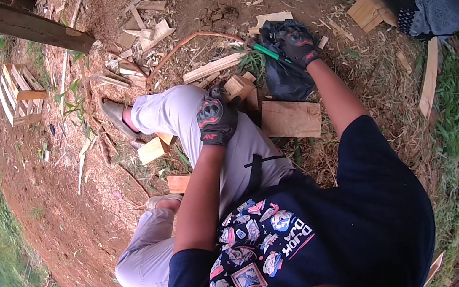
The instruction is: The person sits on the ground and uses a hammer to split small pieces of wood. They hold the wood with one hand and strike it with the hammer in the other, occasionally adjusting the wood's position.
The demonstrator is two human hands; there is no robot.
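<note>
Where the black plastic bag [286, 85] is laid on the ground, right of the raised knee [183, 99], its far part is covered by the gloved right hand [298, 47] — the fingers are bent, but whether the bag is gripped or only touched cannot be told. Left of that hand, a green-handled tool [268, 52] is laid against the bag, its head pointed far and left; no firm hold on it can be made out. The step in hand is judged to be the handling of bag and tool; for the next move, a sure grip would be called for — with the loose plastic kept from snagging. By the gloved left hand [215, 120], loosely spread and apparently empty, the leg is pressed from above. Just right of it a wooden block [238, 86] is seen, and a flat board [291, 118] is placed nearer than the bag. Farther left, offcuts [157, 35] are scattered.
</note>
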